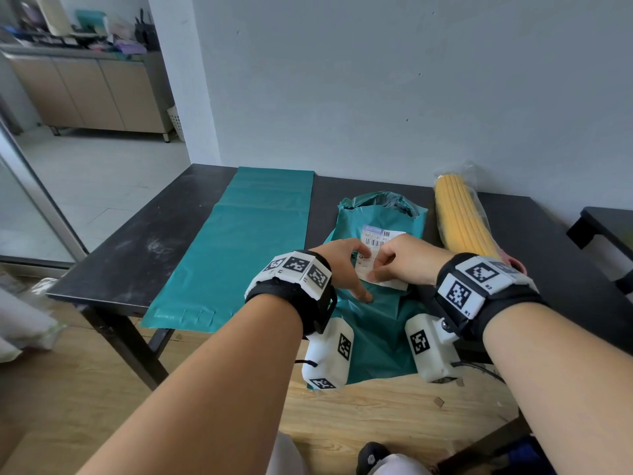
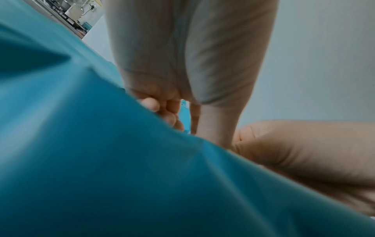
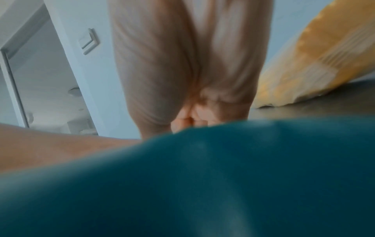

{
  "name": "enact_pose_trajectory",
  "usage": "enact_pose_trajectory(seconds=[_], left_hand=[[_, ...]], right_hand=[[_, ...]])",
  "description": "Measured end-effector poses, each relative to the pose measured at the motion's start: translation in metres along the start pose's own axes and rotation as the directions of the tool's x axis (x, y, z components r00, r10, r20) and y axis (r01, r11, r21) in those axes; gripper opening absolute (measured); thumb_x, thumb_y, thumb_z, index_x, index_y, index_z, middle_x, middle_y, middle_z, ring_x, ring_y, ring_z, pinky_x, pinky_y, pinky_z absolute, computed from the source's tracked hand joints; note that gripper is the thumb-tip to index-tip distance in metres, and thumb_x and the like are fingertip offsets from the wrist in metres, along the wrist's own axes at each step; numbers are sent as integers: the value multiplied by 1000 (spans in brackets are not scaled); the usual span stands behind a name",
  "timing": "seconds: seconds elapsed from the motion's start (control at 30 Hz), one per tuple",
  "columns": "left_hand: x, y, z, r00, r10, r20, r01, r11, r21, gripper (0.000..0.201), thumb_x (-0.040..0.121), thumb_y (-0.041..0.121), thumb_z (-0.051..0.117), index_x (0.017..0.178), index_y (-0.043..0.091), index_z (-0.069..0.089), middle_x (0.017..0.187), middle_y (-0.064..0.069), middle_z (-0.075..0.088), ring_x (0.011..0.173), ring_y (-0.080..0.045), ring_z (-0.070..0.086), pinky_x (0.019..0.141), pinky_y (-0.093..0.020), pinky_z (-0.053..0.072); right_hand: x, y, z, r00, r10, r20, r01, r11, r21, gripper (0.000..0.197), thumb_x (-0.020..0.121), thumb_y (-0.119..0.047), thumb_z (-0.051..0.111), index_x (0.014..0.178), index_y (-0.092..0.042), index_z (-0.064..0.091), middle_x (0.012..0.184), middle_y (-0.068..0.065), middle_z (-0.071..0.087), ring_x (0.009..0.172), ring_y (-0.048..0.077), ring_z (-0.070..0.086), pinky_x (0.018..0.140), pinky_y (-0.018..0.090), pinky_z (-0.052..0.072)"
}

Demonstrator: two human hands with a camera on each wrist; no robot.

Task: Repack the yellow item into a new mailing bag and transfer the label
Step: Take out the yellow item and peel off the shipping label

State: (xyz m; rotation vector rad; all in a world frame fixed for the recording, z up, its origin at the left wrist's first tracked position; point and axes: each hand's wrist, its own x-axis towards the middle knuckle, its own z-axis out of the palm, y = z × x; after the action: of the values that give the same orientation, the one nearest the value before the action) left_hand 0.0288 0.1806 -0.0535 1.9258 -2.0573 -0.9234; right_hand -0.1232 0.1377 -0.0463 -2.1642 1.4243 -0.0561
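Two hands at one label [image 1: 376,240], stuck on the old teal bag [image 1: 376,334]; right hand [image 1: 404,265]: thumb and forefinger pinch the label's near edge; left hand [image 1: 342,265]: fingertips press label and bag flat; yellow item [image 1: 462,217]: wrapped, right of the right hand; new bag [image 1: 246,241]: flat, left of the left hand; risk: a hasty peel tears the label or stretches the film; head view alone shows the label, wrist views hide it behind teal folds

new bag [image 1: 246,234]: smooth teal plastic, faint sheen
old bag [image 1: 376,323]: crinkled plastic
label [image 1: 378,236]: white paper
surface [image 1: 137,245]: dark, matt, scuffed
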Motion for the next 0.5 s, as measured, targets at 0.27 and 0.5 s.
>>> enact_pose_trajectory(seconds=[0.27, 0.5], left_hand=[[1, 8, 11, 996, -21, -84, 26, 998, 62, 77, 66, 54, 77, 130, 31, 40, 106, 7, 54, 92, -16, 53, 79, -27, 42], [1, 8, 11, 996, -26, -89, 35, 994, 101, 79, 64, 53, 80, 129, 30, 40, 112, 4, 59, 92, -17, 55, 84, -31, 48]], right_hand=[[-10, 16, -9, 995, 30, 92, -42, 990, 131, 12, 76, -27, 79, 83, -19, 73, 85, -1, 66, 74, 9, 59, 59, 19, 48], [-11, 21, -10, 999, 36, 35, -39, 996, 74, 10, 76, -20, 79, 81, -19, 72, 86, 2, 70, 76, 13, 61, 68, 24, 51]])
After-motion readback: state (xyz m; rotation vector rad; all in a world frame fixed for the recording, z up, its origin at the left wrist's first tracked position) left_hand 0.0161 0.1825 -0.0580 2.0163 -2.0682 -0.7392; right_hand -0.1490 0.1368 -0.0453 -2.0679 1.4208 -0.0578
